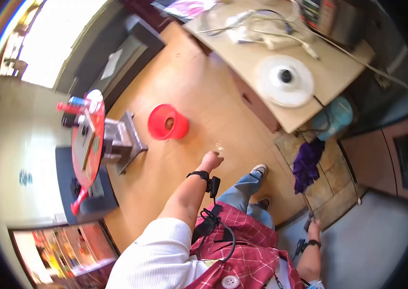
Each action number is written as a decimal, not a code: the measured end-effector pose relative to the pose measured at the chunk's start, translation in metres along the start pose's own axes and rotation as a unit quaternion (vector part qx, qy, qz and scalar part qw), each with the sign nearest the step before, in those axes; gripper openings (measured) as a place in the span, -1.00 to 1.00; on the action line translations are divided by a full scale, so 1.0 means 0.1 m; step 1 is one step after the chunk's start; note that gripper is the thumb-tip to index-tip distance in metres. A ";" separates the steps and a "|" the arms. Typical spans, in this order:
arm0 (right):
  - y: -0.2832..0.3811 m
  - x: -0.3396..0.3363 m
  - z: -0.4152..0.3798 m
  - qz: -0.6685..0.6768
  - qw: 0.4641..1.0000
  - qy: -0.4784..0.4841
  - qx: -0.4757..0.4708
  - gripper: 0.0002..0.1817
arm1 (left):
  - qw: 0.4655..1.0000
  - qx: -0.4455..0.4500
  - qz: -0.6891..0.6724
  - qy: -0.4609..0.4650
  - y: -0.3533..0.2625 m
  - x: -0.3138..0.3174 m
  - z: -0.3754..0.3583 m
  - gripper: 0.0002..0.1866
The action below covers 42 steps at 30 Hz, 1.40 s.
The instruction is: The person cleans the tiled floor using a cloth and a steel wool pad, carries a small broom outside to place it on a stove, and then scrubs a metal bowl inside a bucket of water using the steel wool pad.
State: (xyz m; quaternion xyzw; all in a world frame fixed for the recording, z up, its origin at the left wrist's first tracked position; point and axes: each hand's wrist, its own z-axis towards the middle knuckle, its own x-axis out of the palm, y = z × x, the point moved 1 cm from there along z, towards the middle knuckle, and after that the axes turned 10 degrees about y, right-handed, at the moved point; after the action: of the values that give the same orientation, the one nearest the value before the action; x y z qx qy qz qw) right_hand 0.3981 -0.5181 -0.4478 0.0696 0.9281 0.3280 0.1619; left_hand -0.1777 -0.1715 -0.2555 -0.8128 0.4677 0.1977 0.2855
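My left hand (212,160) hangs over the tiled floor with its fingers curled in, and nothing shows in them. A black band with a small device circles that wrist. Low on the right, my right hand (315,226) is closed around a dark handle-like piece (308,221) beside a grey panel (353,236); the fingers are partly hidden. Ahead of my left hand stands a red bucket (182,126) with something brown inside. A purple cloth (308,164) hangs beyond my right hand, below a light blue bucket (338,118).
A wooden table (242,53) bears a white round lid-like object (288,86) and tangled cables (271,36). To the left, a red-edged round table (88,159) holds several items. A dark bench (127,62) lines the wall. Brown cabinets (372,159) stand at right.
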 end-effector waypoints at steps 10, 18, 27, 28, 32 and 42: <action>1.70 0.76 -0.39 -0.189 0.968 0.166 0.008 -0.82 | 0.950 -0.125 -0.270 -0.097 1.76 0.39 -1.43 -0.47; 2.99 2.24 0.87 -0.232 0.926 0.282 -0.097 -0.77 | 0.847 -0.223 -0.463 -0.137 2.98 0.61 -2.17 -0.54; 3.71 4.60 0.77 -0.341 0.858 0.369 -0.108 -0.78 | 0.757 -0.264 -0.568 -0.187 3.96 0.00 -2.17 -0.52; 3.76 4.83 0.60 -0.369 0.838 0.366 -0.166 -0.79 | 0.761 -0.259 -0.554 -0.214 4.13 0.02 -2.11 -0.53; 4.01 5.52 0.50 -0.398 0.792 0.393 -0.244 -0.83 | 0.766 -0.244 -0.522 -0.284 4.64 0.19 -1.84 -0.56; 5.16 6.35 0.07 -0.391 0.834 0.340 -0.189 -0.77 | 0.617 -0.191 -0.755 -0.113 4.49 -0.43 -1.48 -0.92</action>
State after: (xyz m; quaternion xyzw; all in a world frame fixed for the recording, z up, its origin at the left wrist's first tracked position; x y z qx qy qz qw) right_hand -0.1837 0.0357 -0.2886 -0.4465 0.7948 0.4091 -0.0391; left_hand -0.5827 -0.4192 -0.2433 -0.8868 -0.3954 0.0871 0.2226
